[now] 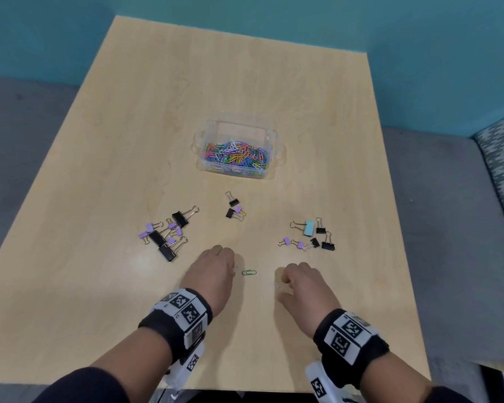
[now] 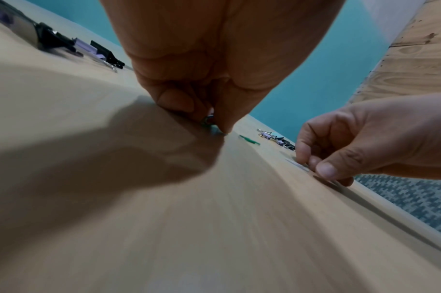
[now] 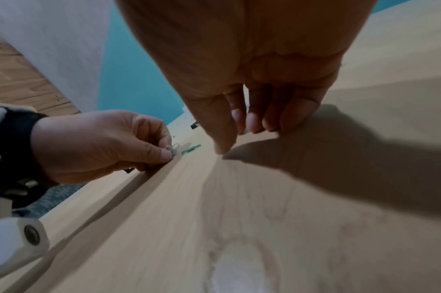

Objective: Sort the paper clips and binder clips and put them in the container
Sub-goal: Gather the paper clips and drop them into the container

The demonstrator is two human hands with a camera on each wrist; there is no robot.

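Observation:
A clear plastic container [image 1: 280,152] mid-table holds a heap of coloured paper clips [image 1: 236,152]. My left hand [image 1: 232,269] is near the front of the table and pinches pale paper clips [image 3: 173,148] between thumb and forefinger, low over the wood. A green paper clip [image 1: 249,272] lies flat just right of it. My right hand [image 1: 282,282] hovers with its fingertips [image 3: 254,123] down on the table and its thumb apart from them. A whitish paper clip [image 1: 277,285] lies on the wood beside those fingertips; nothing shows between them.
Binder clips lie in three loose groups between my hands and the container: black and purple ones on the left [image 1: 165,234], a small group in the middle [image 1: 234,209], and a light blue, black and purple group on the right [image 1: 312,234]. A grey bench surrounds the table.

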